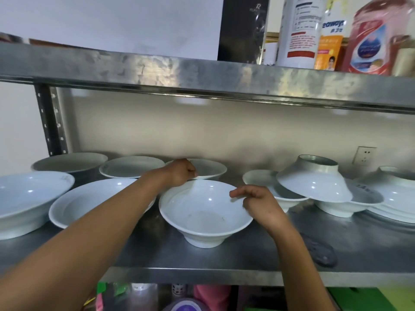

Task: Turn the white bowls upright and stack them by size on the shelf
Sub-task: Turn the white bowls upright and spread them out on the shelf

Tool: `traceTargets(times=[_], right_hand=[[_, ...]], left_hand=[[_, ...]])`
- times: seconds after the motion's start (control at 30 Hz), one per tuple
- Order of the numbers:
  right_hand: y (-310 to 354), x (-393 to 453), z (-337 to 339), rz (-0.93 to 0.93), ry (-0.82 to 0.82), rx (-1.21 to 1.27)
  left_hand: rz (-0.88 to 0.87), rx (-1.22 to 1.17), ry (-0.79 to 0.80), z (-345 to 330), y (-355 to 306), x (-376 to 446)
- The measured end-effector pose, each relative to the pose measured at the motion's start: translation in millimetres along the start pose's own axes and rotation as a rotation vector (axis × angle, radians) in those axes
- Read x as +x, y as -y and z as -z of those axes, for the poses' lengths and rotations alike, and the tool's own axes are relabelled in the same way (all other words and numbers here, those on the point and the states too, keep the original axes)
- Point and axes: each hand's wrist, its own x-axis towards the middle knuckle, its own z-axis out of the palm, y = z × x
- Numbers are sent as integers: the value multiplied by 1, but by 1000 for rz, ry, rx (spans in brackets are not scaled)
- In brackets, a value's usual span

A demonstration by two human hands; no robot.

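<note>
Several upright white bowls [29, 196] sit at far L of the shelf [258, 250]. Our left hand [179, 172] curls its fingers on the back rim of the center bowl [205, 212], upright at shelf front; right hand [258, 200] pinches its R rim. An upside-down bowl [314, 180] rests tilted on others further R.

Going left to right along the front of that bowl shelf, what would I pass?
Large upright bowl → wide shallow bowl → upright bowl both hands hold → upside-down bowl tilted on others → stack of plates.
</note>
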Motion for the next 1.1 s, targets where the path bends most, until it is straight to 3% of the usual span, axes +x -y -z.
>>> traceTargets(times=[0.1, 0.3, 0.43, 0.73, 0.87, 1.0, 1.1], right_hand=[[-1, -8, 0, 5, -14, 44], [-7, -20, -24, 37, -204, 220], [-5, -27, -34, 60, -298, 277], [3, -40, -50, 33, -398, 164], [18, -56, -45, 57, -425, 102], [26, -74, -39, 123, -460, -72], [27, -88, -37, 183, -469, -276]], left_hand=[[25, 16, 18, -5, 0, -4], [61, 101, 73, -6, -3, -16], [-13, 188, 9, -2, -6, -27], [-187, 196, -63, 14, -19, -69], [-247, 94, -63, 10, -34, -97], [-444, 191, -199, -4, -51, -123], [-485, 271, -235, -17, -59, -139]])
